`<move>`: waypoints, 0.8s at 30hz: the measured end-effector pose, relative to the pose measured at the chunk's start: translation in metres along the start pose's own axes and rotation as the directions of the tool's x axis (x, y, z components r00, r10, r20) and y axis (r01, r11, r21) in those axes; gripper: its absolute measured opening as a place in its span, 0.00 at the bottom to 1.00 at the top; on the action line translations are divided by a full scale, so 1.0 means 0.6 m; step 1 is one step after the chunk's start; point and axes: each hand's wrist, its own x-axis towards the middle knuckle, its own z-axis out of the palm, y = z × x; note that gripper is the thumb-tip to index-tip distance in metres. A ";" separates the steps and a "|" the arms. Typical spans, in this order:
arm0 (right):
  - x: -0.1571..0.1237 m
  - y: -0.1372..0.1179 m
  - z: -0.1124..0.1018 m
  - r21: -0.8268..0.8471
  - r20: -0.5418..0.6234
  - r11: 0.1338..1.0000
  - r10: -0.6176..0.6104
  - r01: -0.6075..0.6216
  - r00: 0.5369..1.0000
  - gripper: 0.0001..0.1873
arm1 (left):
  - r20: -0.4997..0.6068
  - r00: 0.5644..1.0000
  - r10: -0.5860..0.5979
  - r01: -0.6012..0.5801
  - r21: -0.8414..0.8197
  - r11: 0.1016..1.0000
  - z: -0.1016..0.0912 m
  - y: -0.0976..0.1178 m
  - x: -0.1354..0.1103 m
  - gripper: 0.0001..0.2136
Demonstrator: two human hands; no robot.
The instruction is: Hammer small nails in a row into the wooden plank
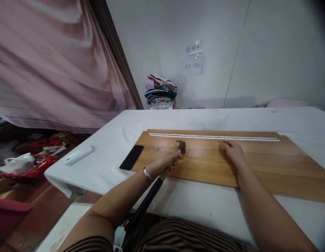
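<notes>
My left hand (170, 161) is closed around the hammer (181, 145), gripping its handle just below the metal head. The dark lower part of the handle slants down toward my lap. Over the right half of the wooden board (256, 164), my right hand (233, 153) has its fingers drawn together near the board's surface. Anything between those fingertips is too small to make out. A row of small dark dots, perhaps nail heads (201, 158), runs along the board between my hands. Left of the hammer lie several loose thin nails (157, 148).
Two pale measuring strips (212, 136) lie along the board's far side. A black phone (131, 157) rests at its left end. The white-covered table (104, 154) also bears a white elongated object (79, 155). Folded cloths (161, 91) are stacked by the wall; a pink curtain (59, 63) hangs left.
</notes>
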 end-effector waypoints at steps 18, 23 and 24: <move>0.003 0.009 0.004 0.016 -0.025 0.999 -0.030 0.030 0.999 0.19 | -0.012 0.999 -0.030 0.030 0.008 1.000 0.010 0.019 -0.023 0.22; -0.004 -0.001 0.000 0.018 -0.016 1.000 -0.025 0.025 1.000 0.21 | 0.001 1.000 -0.002 0.002 -0.015 1.000 0.006 0.013 -0.013 0.24; -0.004 -0.003 0.000 0.016 -0.016 1.000 -0.022 0.022 1.000 0.21 | 0.001 1.000 -0.006 0.006 -0.012 1.000 0.006 0.013 -0.012 0.25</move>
